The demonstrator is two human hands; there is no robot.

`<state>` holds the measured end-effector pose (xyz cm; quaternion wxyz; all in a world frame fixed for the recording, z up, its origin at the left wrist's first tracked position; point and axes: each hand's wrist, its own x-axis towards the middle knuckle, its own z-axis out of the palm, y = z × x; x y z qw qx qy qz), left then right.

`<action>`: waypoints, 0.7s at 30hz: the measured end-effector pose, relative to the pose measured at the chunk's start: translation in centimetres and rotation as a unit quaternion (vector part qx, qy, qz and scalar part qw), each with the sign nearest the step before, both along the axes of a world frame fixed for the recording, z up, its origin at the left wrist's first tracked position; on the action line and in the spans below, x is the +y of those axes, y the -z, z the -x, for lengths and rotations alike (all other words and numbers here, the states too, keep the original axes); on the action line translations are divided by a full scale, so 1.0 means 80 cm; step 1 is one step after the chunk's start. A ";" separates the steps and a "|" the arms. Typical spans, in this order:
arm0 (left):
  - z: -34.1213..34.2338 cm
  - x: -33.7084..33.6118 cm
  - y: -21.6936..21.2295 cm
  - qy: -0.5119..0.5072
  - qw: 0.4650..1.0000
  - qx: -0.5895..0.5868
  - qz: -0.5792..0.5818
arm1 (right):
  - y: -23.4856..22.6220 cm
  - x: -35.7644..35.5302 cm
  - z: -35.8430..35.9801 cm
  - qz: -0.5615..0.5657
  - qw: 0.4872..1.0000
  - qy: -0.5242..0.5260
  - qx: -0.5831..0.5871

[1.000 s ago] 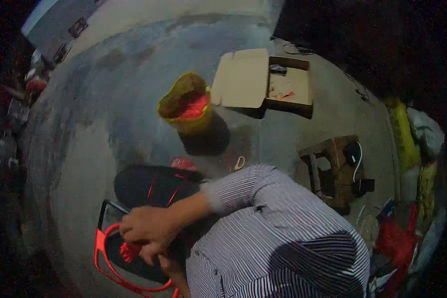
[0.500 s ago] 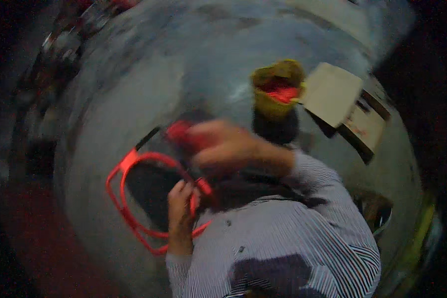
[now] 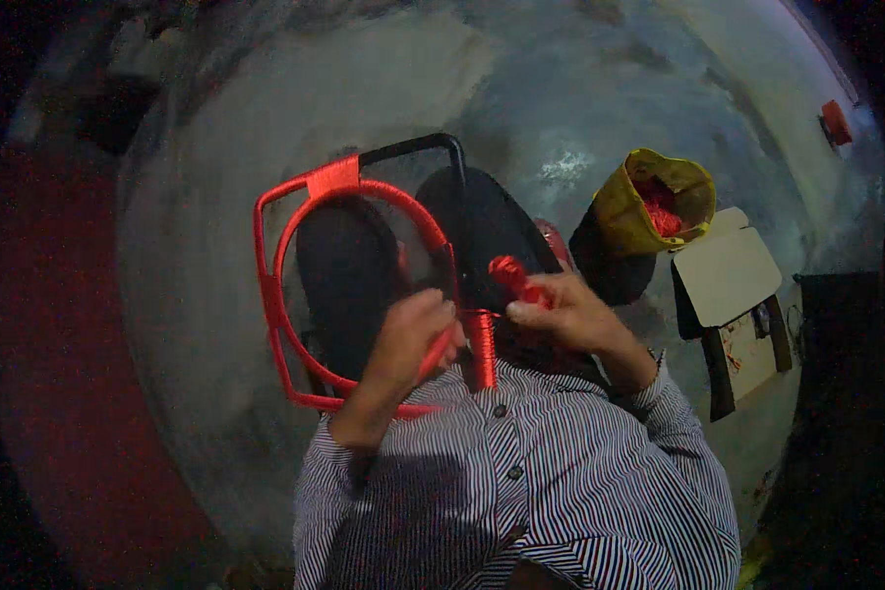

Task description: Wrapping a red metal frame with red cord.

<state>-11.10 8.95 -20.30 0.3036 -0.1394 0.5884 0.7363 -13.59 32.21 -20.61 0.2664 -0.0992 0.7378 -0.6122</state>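
Across my lap lies a metal frame (image 3: 334, 176) with rounded corners and a ring (image 3: 290, 232) inside it. Much of it is wrapped in red cord, while bare black tube (image 3: 408, 147) shows at the far corner. My left hand (image 3: 410, 337) is closed round the ring's near right part. In my right hand (image 3: 572, 317), thumb and fingers pinch a bundle of red cord (image 3: 509, 273). A thin strand runs from near this hand to a densely wrapped bar (image 3: 483, 352) of the frame, close to my shirt.
On the floor at the right stands a yellow bucket-like container (image 3: 615, 202) with red cord (image 3: 661, 214) inside. Beside it is an open cardboard box (image 3: 728, 270) with small bits in it. A small red object (image 3: 836, 124) lies at the far right.
The right hand, with the red bundle, has moved from over the frame to its right side. The frame has turned somewhat, and my view has shifted left. My left hand still grips the ring.
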 end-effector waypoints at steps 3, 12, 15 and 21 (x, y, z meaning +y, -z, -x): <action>-0.002 0.000 0.012 -0.057 0.997 -0.019 -0.047 | 0.001 -0.020 -0.007 0.142 0.973 -0.036 -0.180; -0.002 -0.003 0.021 -0.063 0.996 -0.030 -0.053 | 0.005 -0.022 -0.009 0.136 0.965 0.039 -0.220; -0.002 -0.004 0.022 -0.052 0.997 -0.022 -0.049 | 0.002 -0.025 -0.011 0.179 0.961 0.041 -0.209; 0.003 -0.002 0.020 -0.070 0.996 -0.026 -0.054 | 0.004 -0.032 -0.017 0.168 0.962 0.148 -0.157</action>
